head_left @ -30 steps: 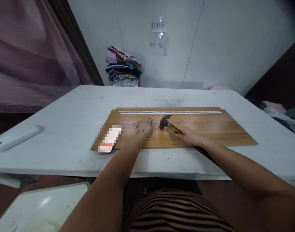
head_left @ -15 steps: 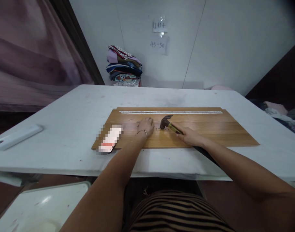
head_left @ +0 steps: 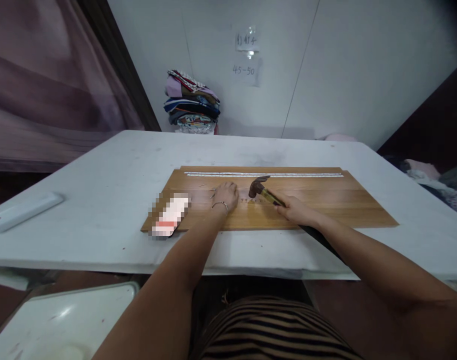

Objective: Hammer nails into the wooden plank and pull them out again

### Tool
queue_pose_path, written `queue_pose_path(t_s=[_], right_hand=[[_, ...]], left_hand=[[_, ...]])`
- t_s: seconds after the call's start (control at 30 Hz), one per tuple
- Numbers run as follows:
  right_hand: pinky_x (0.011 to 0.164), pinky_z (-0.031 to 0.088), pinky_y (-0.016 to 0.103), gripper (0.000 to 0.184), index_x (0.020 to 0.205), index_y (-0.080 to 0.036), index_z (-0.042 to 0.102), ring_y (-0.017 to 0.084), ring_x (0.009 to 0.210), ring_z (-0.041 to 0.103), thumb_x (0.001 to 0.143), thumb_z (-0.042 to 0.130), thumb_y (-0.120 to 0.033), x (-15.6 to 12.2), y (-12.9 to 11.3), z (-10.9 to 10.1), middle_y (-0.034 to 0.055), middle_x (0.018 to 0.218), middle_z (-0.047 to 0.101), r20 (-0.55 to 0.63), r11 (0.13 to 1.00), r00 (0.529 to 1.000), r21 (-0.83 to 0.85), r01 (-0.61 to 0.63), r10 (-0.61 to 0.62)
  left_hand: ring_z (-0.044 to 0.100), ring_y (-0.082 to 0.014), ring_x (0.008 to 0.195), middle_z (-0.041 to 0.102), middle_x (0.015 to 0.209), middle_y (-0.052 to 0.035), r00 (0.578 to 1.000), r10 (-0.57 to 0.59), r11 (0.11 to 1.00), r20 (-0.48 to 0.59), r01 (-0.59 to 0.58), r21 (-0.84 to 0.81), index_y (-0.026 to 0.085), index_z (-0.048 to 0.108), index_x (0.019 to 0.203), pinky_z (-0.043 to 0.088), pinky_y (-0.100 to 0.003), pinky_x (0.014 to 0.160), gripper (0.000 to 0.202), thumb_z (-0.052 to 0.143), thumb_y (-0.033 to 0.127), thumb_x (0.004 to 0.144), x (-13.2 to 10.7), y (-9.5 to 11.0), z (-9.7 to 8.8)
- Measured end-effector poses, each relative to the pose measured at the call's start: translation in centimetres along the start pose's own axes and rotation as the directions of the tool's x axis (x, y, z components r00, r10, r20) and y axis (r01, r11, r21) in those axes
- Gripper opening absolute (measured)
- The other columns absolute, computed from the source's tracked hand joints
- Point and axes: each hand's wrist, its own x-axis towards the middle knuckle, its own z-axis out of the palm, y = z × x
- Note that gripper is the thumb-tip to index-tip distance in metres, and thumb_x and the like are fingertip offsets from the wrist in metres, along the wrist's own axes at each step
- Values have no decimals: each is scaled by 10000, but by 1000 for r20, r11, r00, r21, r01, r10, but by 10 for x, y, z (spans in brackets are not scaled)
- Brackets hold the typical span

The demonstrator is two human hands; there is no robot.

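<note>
Hammer has risen slightly, bare board stretching to the right edge

Homelike room: pinkish curtain, folded-cloth stack.

Pale panelled wall with handwritten papers, pinkish curtain, white table, reddish-brown floor

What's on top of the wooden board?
On the board: white strips, a phone, small nails, and the left hand. Whatever lies beneath that hand is covered and can't be seen.
</note>
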Motion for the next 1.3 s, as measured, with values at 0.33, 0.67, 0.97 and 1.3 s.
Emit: queue_pose_path(t_s=[0.33,0.67,0.97,1.3], right_hand=[[1164,468,551,766,1666,-318,401,322,1365,621,922,560,-235,-2,14,10,58,1498,657,13,999,1000,-22,-27,28],[1090,533,543,753,1653,-288,432,321,1262,678,913,561,-237,0,6,5,88,1517,637,-4,999,1000,-32,-5,5],[1152,489,546,737,1656,-303,424,322,1368,611,931,534,-232,0,3,4,49,1553,607,-13,1000,999,-3,31,-31],[1200,437,547,774,1650,-334,431,309,1440,559,899,573,-212,0,8,5,40,1597,558,3,999,1000,-26,30,-30]], left_hand=[[631,-266,1172,724,1208,-142,1000,-12,1000,-10,12,4,165,729,1082,466,-381,1036,280,462,210,1010,1,0,3],[626,-271,1187,721,1199,-140,1000,-16,1000,-15,16,-20,170,735,1075,466,-403,1059,262,485,217,1011,-5,7,-3],[630,-255,1185,721,1217,-137,1000,-20,1000,3,20,-10,161,732,1101,466,-379,1057,271,479,178,1005,-5,7,-3],[626,-262,1173,722,1200,-134,999,-24,999,-27,23,-31,180,727,1046,463,-391,1050,268,463,214,1016,-1,2,6]])
